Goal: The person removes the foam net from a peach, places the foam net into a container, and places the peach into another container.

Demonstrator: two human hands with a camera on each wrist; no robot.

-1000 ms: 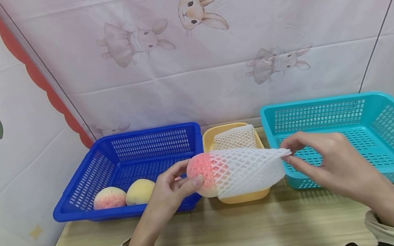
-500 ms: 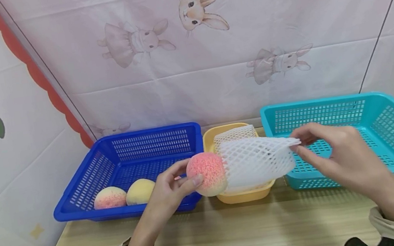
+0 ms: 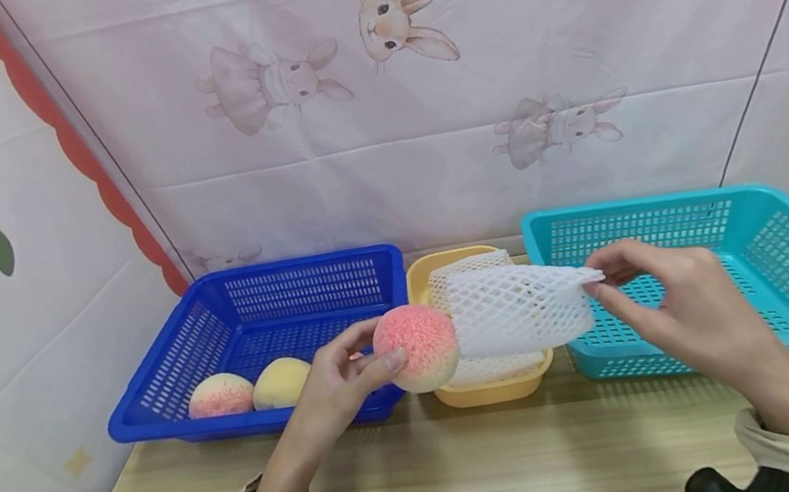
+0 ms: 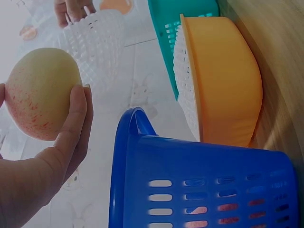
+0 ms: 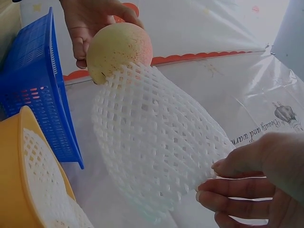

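Note:
My left hand (image 3: 340,375) grips a pink and cream peach (image 3: 420,349) above the table, between the blue basket and the yellow container. In the left wrist view the peach (image 4: 45,95) shows its yellowish side with red specks. My right hand (image 3: 676,307) pinches one end of a white foam net sleeve (image 3: 520,308) between thumb and fingertips. The sleeve's other end points at the peach and overlaps it in the right wrist view. Behind and below the sleeve, more foam nets (image 3: 473,268) lie in the yellow container (image 3: 494,392).
A blue basket (image 3: 267,419) at the left holds two more peaches (image 3: 221,395). At the right stands a turquoise basket (image 3: 720,192). All the containers stand on a wooden table (image 3: 470,462) against a wall cover printed with rabbits (image 3: 389,24).
My right hand has moved right and slightly up, drawing the foam net sleeve off the peach. The left hand and the peach have stayed nearly in place.

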